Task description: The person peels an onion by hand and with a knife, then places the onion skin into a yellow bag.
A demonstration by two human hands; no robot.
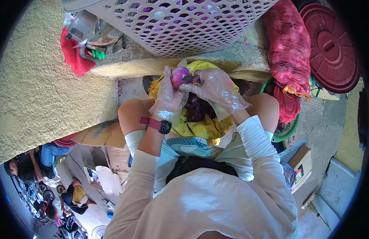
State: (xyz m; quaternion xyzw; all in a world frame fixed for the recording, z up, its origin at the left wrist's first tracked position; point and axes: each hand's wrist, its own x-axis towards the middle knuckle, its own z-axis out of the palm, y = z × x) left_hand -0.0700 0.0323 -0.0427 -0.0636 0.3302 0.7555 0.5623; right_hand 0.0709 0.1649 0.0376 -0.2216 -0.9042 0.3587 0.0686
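A purple-red onion (179, 76) sits in my left hand (169, 95), its fingers and thumb closed round it. My right hand (216, 88) is closed on a small knife (188, 79), whose dark blade lies against the onion's right side; the grip is mostly hidden by the fingers. Both hands wear clear plastic gloves. Right below them, between my knees, stands an open yellow sack (184, 129) with dark purple onion skins (198, 108) inside.
A white perforated basket (192, 34) full of onions stands on the ledge ahead. To the right are a red mesh sack (288, 44) of onions, a dark red lid (329, 47) and a green basket (288, 131). Cardboard (101, 135) and other people are at the left.
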